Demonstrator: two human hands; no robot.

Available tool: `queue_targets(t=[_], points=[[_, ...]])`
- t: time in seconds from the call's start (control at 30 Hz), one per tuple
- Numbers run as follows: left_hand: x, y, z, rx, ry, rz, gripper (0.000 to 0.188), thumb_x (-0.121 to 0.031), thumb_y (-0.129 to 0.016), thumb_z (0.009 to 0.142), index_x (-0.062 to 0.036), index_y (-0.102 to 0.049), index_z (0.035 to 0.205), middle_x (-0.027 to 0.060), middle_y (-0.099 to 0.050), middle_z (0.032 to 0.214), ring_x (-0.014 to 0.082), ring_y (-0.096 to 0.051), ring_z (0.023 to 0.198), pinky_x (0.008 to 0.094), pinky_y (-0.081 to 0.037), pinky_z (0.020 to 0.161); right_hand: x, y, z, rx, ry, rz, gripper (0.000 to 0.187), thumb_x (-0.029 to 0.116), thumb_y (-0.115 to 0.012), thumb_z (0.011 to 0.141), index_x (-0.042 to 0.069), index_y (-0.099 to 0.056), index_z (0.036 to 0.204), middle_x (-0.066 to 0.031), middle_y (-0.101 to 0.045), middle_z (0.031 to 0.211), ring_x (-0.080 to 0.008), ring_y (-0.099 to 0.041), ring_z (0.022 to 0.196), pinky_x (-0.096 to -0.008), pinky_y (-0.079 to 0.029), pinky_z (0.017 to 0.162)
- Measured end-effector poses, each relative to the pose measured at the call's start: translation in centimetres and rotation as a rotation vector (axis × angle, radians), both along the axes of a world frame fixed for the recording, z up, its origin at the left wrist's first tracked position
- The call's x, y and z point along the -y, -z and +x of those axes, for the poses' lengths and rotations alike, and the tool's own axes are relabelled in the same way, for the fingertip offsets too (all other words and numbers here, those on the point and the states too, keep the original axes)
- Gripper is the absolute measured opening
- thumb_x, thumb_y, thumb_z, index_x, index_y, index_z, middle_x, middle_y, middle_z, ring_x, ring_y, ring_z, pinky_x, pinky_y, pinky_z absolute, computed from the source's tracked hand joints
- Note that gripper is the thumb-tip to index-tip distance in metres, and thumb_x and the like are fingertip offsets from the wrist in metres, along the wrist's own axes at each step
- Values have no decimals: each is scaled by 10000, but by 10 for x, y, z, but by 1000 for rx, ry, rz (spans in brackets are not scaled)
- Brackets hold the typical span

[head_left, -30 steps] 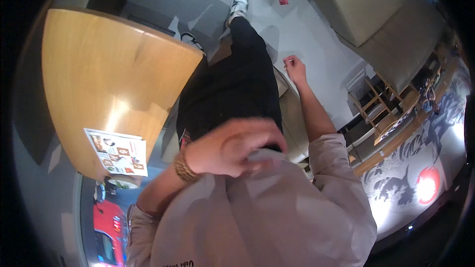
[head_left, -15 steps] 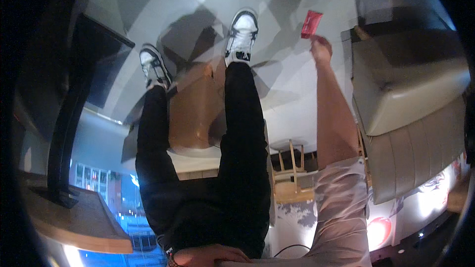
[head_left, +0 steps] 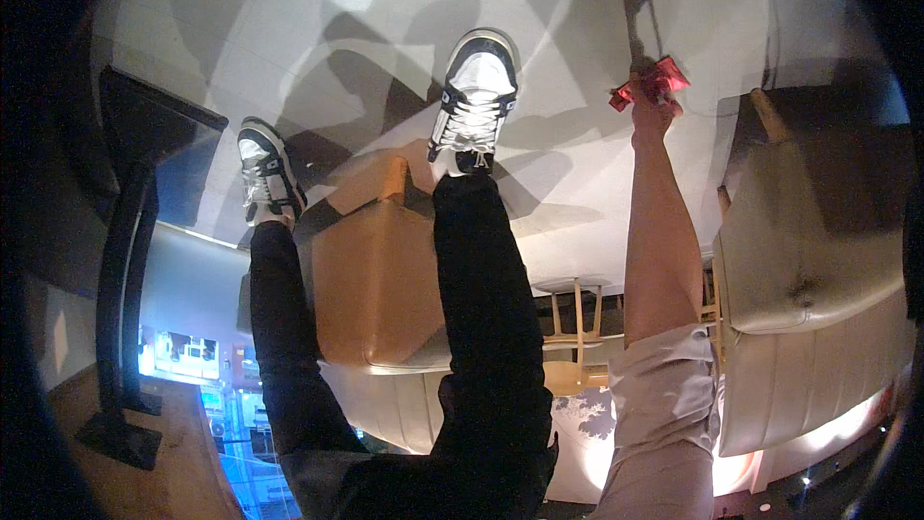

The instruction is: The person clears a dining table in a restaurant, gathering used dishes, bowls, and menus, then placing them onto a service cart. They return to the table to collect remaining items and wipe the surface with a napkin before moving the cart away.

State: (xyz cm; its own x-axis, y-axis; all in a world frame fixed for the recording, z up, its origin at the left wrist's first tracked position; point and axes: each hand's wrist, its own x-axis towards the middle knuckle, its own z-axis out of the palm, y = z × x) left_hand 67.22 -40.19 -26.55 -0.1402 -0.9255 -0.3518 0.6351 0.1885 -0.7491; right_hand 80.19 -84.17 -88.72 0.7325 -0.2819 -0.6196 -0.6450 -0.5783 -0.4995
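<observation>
My right arm reaches out, and my right hand (head_left: pixel 652 120) is closed on a small shiny red packet (head_left: pixel 666 79). The packet looks bent or crumpled and sticks out on both sides of my fingers. It is held over or against the pale floor (head_left: pixel 568 173); I cannot tell whether it touches. Printing on it is too blurred to make out. A dark shadow stretches across the floor from the hand. My left hand is out of the picture.
My legs in black trousers end in white and black sneakers (head_left: pixel 475 96). A tan padded seat (head_left: pixel 375 279) lies between them, and a beige padded seat (head_left: pixel 808 260) stands at the right. Wooden chairs (head_left: pixel 577 327) show beyond. A dark stand (head_left: pixel 120 270) and wooden tabletop (head_left: pixel 144 453) are at left.
The red packet was flat and pinched at one end; now it is bent within my right hand. My left hand, at my waist before, has left the view. The view has shifted.
</observation>
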Motion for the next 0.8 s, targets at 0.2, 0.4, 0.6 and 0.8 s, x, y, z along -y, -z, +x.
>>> queue_targets(t=[0.2, 0.4, 0.6, 0.8], points=[[-18, -38, -16, -264, -242, 106, 485, -257, -744, 883, -14, -617, 1283, 160, -590, 1321, 260, -543, 1234, 400, -418, 1066, -63, -43, -18, -312, 27, 188, 461, 278, -730, 897, 26, -576, 1251, -68, -710, 942, -197, -679, 837, -367, -555, 745], [-11, -64, 0, -67, -20, 497, 443, -420, -470, 1037, -15, -633, 1114, 170, -665, 1171, 291, -625, 1122, 448, -476, 1000, -206, -243, -39, -229, -439, 122, 279, 210, -617, 950, 60, -536, 1171, -74, -631, 792, -199, -644, 737, -351, -508, 658], [-13, -116, 29, 636, 471, 1493, 408, -85, -679, 922, -37, -500, 1285, 87, -597, 1115, 126, -612, 901, 253, -544, 708, -315, -550, -27, -148, -318, 706, 110, 138, -684, 918, 50, -630, 956, 52, -528, 691, -30, -448, 630, -236, -405, 562], [-52, -165, 62, 972, 107, 1812, 498, -135, -741, 875, -45, -520, 1311, 86, -595, 1200, 165, -638, 991, 256, -552, 672, -362, -747, 34, -180, -552, 942, 158, 119, -625, 969, 0, -635, 1073, -21, -683, 930, -78, -627, 848, -249, -506, 747]])
